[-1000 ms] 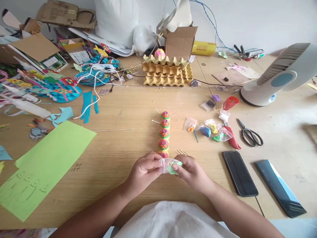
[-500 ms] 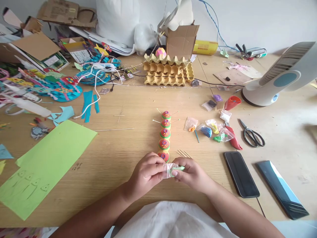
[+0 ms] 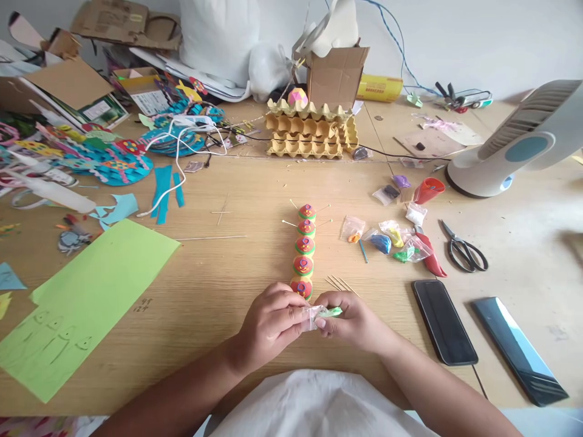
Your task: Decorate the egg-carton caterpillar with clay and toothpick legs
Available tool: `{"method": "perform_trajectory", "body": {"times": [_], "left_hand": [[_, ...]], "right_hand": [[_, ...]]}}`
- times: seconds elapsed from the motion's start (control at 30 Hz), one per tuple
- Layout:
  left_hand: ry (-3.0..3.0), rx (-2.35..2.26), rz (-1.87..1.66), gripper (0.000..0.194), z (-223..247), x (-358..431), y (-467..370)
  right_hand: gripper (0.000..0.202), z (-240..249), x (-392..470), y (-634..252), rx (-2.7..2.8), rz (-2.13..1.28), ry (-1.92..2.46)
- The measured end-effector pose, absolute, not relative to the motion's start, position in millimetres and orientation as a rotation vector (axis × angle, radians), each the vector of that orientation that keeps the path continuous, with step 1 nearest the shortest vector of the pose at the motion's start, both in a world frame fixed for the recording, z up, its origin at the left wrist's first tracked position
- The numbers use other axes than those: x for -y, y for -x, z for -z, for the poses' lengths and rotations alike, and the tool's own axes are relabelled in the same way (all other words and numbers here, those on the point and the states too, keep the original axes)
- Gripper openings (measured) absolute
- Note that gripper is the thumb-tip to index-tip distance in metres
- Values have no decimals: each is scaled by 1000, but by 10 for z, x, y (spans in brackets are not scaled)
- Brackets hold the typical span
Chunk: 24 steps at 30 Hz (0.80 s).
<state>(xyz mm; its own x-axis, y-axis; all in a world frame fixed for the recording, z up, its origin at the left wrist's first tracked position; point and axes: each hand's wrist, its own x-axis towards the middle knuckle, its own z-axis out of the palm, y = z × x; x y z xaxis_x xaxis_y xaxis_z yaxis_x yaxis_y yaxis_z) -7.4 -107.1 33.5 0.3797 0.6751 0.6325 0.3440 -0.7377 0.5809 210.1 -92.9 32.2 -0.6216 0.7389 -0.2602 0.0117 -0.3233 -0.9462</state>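
Between my two hands is a small clear plastic bag (image 3: 312, 317) with light green clay (image 3: 333, 312) showing at its right end. My left hand (image 3: 273, 315) pinches the bag's left side. With thumb and fingers closed, my right hand (image 3: 350, 320) grips the bag's right end by the green clay. Just beyond my hands stands an egg-carton caterpillar (image 3: 304, 246), a row of domes painted red, green and yellow with small coils on top. Thin sticks with pale tips poke out of its far domes. My left fingers partly hide its nearest dome.
Right of the caterpillar lie toothpicks (image 3: 339, 283), bagged clay (image 3: 381, 243), scissors (image 3: 464, 246), a phone (image 3: 444, 321) and a dark glossy slab (image 3: 519, 349). Green paper (image 3: 104, 285) lies left. Egg cartons (image 3: 305, 136) and a white fan (image 3: 505, 149) stand farther back.
My fingers have shifted slightly on the plastic bag, which looks more bunched between them. The camera view has moved a little; the caterpillar and other things stay in place.
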Motion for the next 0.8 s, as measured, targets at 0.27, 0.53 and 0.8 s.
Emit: {"method": "perform_trajectory", "body": {"times": [0.27, 0.53, 0.8], "left_hand": [[-2183, -996, -1305, 26, -305, 1069, 26], [-1609, -1038, -1124, 13, -280, 1084, 60], [-1677, -1013, -1120, 25, -336, 1048, 68]], "right_hand": [[40, -330, 937, -2051, 1264, -1897, 1093], [36, -271, 954, -2040, 1213, -1849, 1081], [38, -240, 954, -2072, 1166, -1878, 1083]]}}
